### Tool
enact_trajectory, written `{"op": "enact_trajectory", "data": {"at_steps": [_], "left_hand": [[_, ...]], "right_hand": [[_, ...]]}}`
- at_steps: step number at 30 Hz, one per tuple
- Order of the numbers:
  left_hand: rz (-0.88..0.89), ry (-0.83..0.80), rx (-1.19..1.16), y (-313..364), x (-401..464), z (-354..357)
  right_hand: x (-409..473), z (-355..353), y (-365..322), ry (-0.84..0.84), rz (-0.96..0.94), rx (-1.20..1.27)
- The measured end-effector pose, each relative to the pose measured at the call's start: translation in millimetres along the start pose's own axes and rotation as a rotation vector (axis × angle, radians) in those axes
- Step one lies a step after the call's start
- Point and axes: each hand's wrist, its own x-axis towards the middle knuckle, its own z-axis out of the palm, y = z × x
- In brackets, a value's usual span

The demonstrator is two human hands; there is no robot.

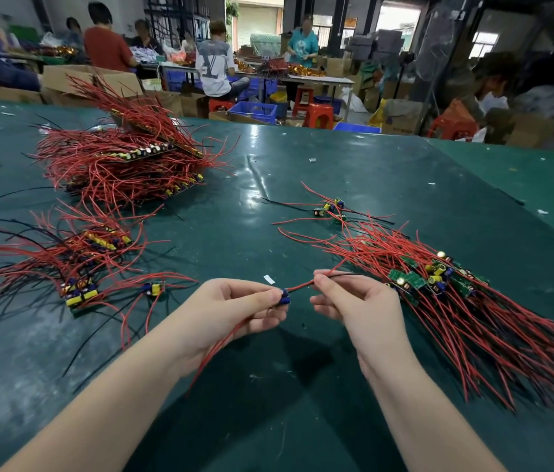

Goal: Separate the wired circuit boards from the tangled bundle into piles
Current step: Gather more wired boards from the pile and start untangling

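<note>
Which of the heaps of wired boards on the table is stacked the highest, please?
The far-left heap, beyond the left hand: it rises well above the flatter near-left pile and right bundle.

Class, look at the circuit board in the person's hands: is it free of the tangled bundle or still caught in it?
Cannot tell. The left hand holds the board; the right hand pinches its wires, which run toward the bundle.

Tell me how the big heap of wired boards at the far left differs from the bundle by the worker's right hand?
The far-left heap is stacked high, its wires bristling in all directions; the right-hand bundle lies low, most of its wires trailing toward the table's near edge. The heap's boards show mostly edge-on in rows, while the bundle's green boards lie jumbled with their faces showing. The right hand pinches a wire running toward the bundle; nothing touches the heap. Both hold boards with red wires.
</note>
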Motion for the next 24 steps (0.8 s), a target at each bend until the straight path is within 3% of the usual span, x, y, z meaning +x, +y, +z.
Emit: {"op": "enact_trajectory", "data": {"at_steps": [3, 7, 24], "left_hand": [[-0.004, 0.019, 0.002, 0.4, 1.6, -1.7], [0.004, 0.013, -0.014, 2.4, 1.0, -4.3], [0.037, 0.026, 0.000, 2.3, 1.7, -11.0]], "right_hand": [[0.7, 0.5, 0.8, 0.004, -0.093, -0.069], [1.0, -2.3, -3.5, -0.054, 0.037, 0.157], [11.7, -14.9, -11.0, -0.004, 0.154, 0.454]]}}
